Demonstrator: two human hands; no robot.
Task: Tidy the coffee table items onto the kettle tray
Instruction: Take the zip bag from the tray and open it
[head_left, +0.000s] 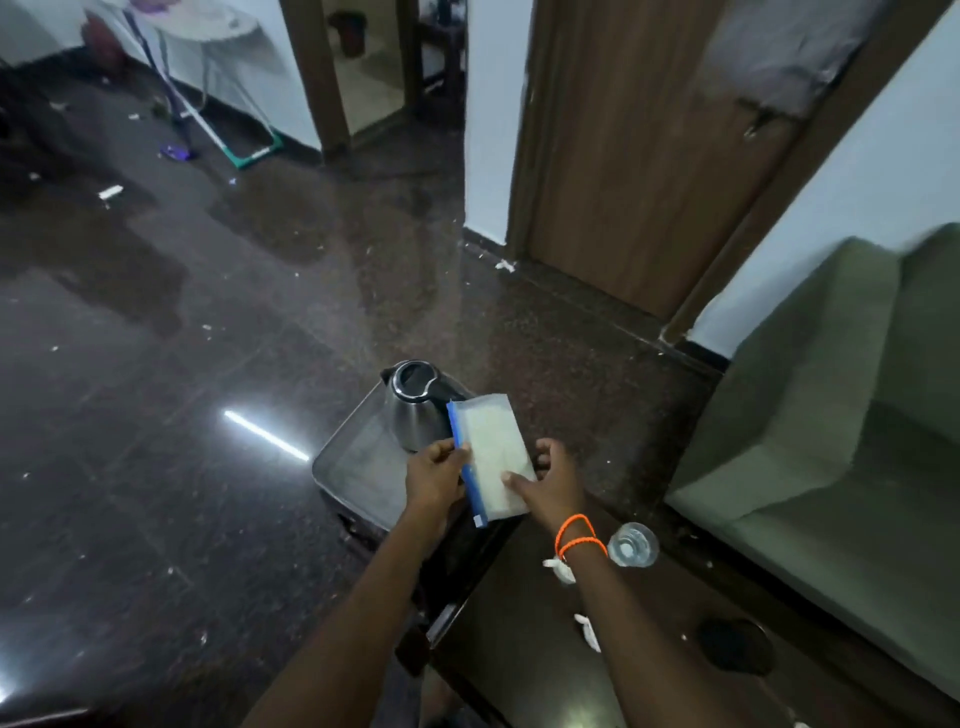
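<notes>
Both hands on pouch (493, 457), held over tray's (353, 467) near edge by kettle (415, 410). L hand (434, 475) pinches blue zip edge, R hand (550, 486) thumb on top, fingers curled under. Long axis points away from person; bare tray lies left, L hand nearer.
</notes>
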